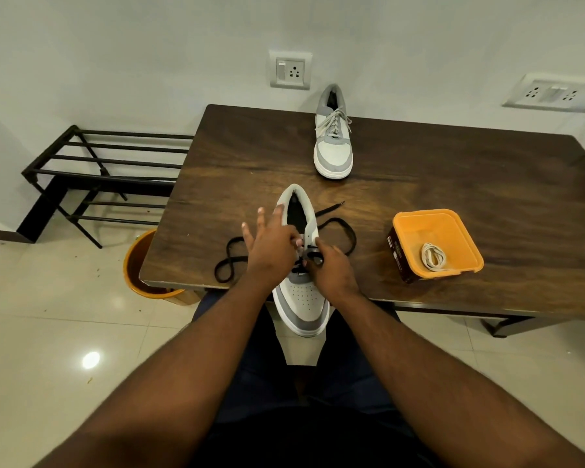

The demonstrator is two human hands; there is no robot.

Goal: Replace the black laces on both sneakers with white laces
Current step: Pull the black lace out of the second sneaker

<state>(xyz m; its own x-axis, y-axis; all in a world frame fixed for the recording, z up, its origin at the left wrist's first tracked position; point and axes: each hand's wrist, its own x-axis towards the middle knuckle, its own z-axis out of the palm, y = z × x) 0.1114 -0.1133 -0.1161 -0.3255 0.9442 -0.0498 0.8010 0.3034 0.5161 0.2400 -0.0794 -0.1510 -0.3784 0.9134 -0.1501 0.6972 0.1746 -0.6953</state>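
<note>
A dark wooden table [419, 204] fills the room's centre, a black metal rack [92, 170] and an orange bucket [139, 265] at its left. Near the right front edge sits an orange tub [453, 231] holding a coiled white lace [434, 256]; its brown label is too small to read. At the wall stands the far sneaker [334, 143], already laced pale. The near sneaker [301, 295] overhangs the front edge, black lace [338, 231] trailing both sides. The left hand [272, 246] steadies its collar, outer fingers spread; the right hand [330, 265] pinches the black lace at the eyelets.
</note>
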